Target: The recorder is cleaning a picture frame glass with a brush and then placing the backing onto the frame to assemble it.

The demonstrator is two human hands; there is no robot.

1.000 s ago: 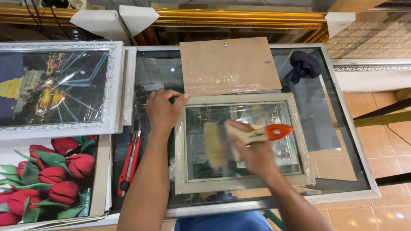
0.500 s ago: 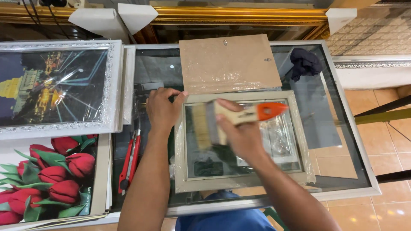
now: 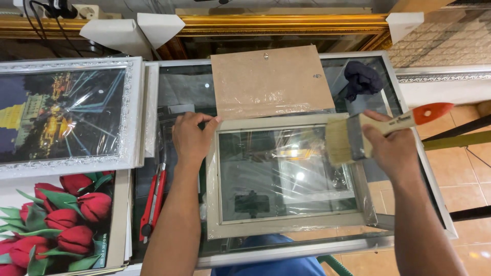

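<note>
At far left I see a silver-framed night-scene picture (image 3: 61, 115) above a red tulip print (image 3: 56, 225), both film-wrapped, and a red utility knife (image 3: 152, 202) on the glass table (image 3: 179, 92). My left hand (image 3: 190, 138) lies open, fingertips pressing the top-left corner of the plastic-wrapped pale frame (image 3: 286, 176), below the brown backing board (image 3: 271, 82). My right hand (image 3: 391, 148) is closed around a wide paintbrush (image 3: 358, 138), its bristles at the frame's upper right edge.

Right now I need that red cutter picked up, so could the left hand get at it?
Probably yes: the left hand rests on the frame corner, and the red cutter lies uncovered just beside that forearm.
</note>
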